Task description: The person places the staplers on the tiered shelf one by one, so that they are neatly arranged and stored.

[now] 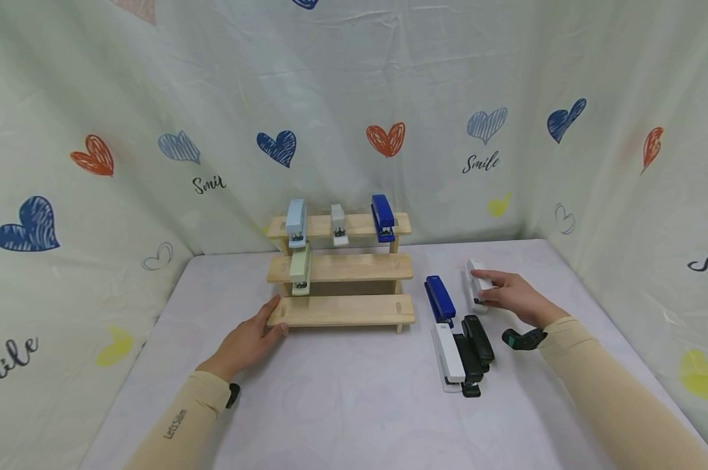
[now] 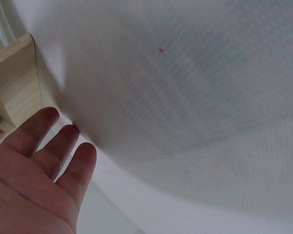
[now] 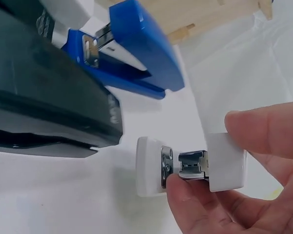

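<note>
The white stapler (image 3: 225, 163) is likely to be light and stiff, with a smooth casing that may be slightly slippery under dry fingertips. Little fragility is to be expected in the body, but some play is to be allowed for at the hinge, since a gap is seen between the upper arm and the base at the nose; if the two halves are squeezed together, the arm could be pressed down. A hold across the flanks of the upper arm, nearer the middle than the nose, is therefore judged safest, with fingertips kept out of the gap.

The stapler is pinched by the right hand (image 1: 515, 297), its thumb and fingers being set on opposite sides of the casing; in the right wrist view one fingertip is seen close beside the gap. Whether the base is borne by the bench (image 1: 354, 405) or held just off it cannot be told. The left hand (image 1: 248, 343) is placed well apart, against the left end of the lowest step of the rack (image 1: 342, 310), its fingers extended and no stapler held. The rack is thus set between the hands, and the white stapler is found to its right, beyond the black staplers (image 1: 479, 343) and near the blue stapler (image 1: 440, 297) on the bench
</note>
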Available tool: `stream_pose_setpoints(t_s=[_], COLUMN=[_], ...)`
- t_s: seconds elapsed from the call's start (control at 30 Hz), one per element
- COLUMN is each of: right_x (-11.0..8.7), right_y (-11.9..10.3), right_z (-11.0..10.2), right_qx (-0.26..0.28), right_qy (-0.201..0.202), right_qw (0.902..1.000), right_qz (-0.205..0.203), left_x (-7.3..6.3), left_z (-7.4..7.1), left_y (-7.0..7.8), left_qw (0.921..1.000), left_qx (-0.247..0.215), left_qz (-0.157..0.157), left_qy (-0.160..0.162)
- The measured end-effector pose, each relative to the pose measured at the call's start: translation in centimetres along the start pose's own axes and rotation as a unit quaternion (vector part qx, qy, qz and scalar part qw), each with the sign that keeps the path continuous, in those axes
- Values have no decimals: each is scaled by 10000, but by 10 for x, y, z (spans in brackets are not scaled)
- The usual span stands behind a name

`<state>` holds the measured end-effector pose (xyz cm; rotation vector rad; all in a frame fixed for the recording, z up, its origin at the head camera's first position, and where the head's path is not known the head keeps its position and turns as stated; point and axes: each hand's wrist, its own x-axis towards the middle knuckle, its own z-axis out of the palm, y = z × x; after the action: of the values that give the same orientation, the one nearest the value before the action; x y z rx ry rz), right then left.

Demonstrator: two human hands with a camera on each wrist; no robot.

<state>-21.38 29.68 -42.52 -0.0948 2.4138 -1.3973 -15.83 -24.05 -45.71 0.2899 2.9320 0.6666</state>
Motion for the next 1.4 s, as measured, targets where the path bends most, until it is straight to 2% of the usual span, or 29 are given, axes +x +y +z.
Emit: stream_pose_setpoints(t_s=[0.33,0.53,0.87,1.4], right_x=[-16,-22,-22,-3], right_y=[-25,-43,-84,-120], right_z=[-9,-5,24,74], right_qx=[-24,-58,104,-117], right_qy=[-43,-106,-617,-1077], right_qw=[9995,9979,9924,9865], right_qz=[-300,-633,-1061,-1231], left_x=[1,1,1,3], left_z=[0,-1,-1,-1], left_y=[0,0,2,6], left_qw=[10000,9997,9983,9988], left_qx=[40,20,104,146], left_qz=[62,210,479,353], left_qy=[27,109,313,315])
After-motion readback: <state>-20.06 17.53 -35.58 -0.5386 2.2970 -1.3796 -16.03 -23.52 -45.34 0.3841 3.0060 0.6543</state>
